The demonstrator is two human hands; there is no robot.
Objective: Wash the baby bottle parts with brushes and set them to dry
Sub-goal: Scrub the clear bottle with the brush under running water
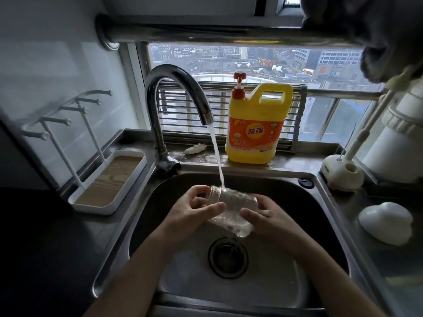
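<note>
The clear baby bottle [231, 208] is lying tilted on its side above the sink basin, with its threaded open neck pointing up-left. Tap water is striking it just behind the neck. The left hand [194, 213] is gripping the neck end and the right hand [267, 216] the base end. The white long-handled brush [366, 125] is leaning in its stand on the right, and the white peg drying rack [56, 121] is standing on the left.
</note>
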